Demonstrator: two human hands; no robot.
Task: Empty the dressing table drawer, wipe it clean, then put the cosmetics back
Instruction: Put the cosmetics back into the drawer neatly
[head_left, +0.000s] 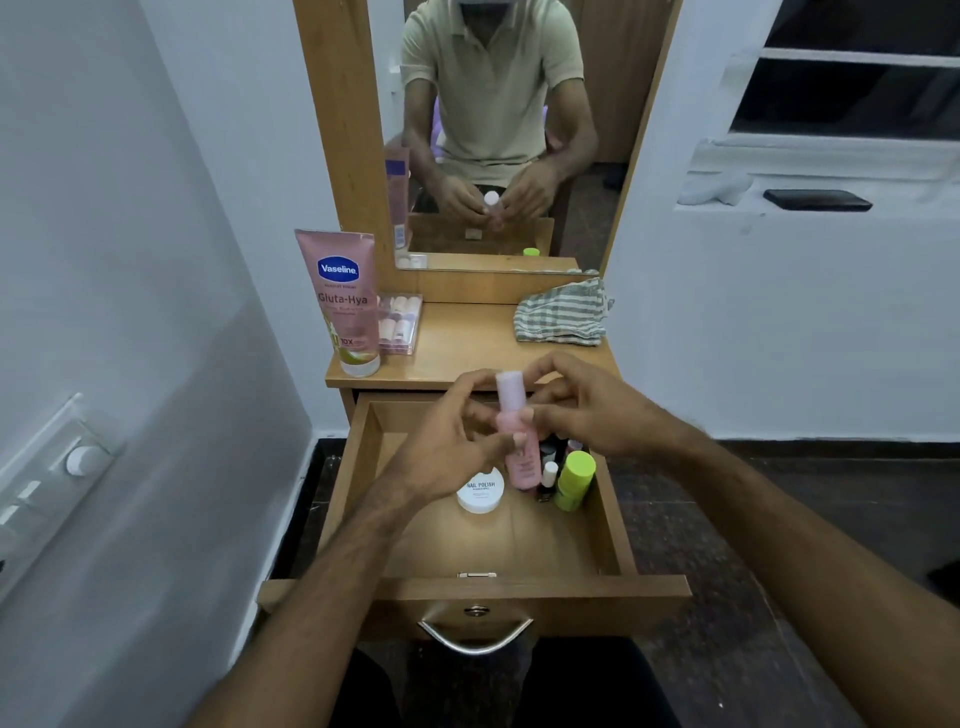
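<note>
The wooden drawer (358, 483) of the dressing table is pulled out towards me. Above it I hold a pink bottle (514, 431) upright with both hands: my left hand (447, 452) grips its body from the left, my right hand (587, 410) from the right near the cap. Inside the drawer lie a white round nail polish remover tub (480, 496), a lime green bottle (574, 480) and several small nail polish bottles (548, 475) at the back right. On the tabletop (467, 343) stand a pink Vaseline tube (345, 301) and a clear box of press-on nails (400, 325).
A striped cloth (563, 312) lies bunched at the tabletop's right rear. The mirror (498, 130) rises behind. White walls close in on both sides, with a switch panel (47, 478) on the left. A dark object (815, 200) rests on the right ledge.
</note>
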